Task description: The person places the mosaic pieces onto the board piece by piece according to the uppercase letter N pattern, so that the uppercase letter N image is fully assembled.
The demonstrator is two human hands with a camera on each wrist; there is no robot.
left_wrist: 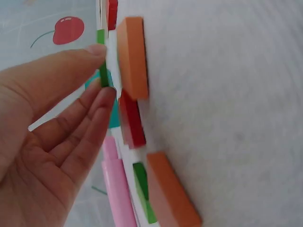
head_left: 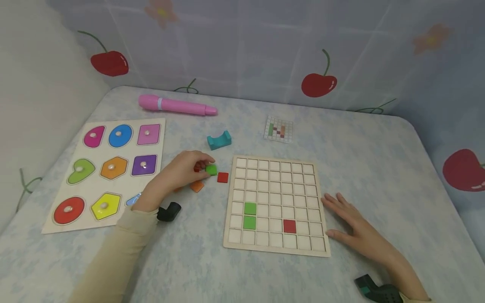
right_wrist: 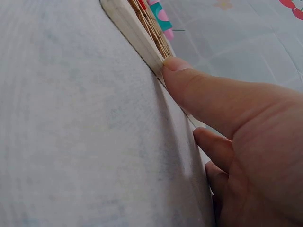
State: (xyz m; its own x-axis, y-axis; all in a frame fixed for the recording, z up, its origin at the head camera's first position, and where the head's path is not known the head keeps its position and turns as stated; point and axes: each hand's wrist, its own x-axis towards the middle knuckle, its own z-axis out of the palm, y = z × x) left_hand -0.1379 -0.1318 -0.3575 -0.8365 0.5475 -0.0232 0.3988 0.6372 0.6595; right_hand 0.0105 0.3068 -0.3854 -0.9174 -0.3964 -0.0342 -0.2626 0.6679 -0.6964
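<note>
Between thumb and fingertips my left hand (head_left: 184, 168) pinches a green square tile (left_wrist: 102, 59), left of the wooden grid board (head_left: 276, 249). A red tile (head_left: 222, 177) lies between that hand and the board. Under and beside the hand are orange tiles (left_wrist: 134, 59), a red tile (left_wrist: 132, 118) and another green tile (left_wrist: 143, 191), partly hidden in the head view. Two green tiles (head_left: 250, 208) and one red tile (head_left: 289, 226) sit in cells of the board. My right hand (head_left: 356, 229) rests at the board's right edge, thumb touching it, fingers loosely extended.
A white puzzle board (head_left: 96, 153) with knobbed colored shapes lies at left. At the back are a pink microphone-shaped toy (head_left: 182, 106), a teal curved block (head_left: 219, 140) and a small card (head_left: 278, 129) printed with a colored grid pattern.
</note>
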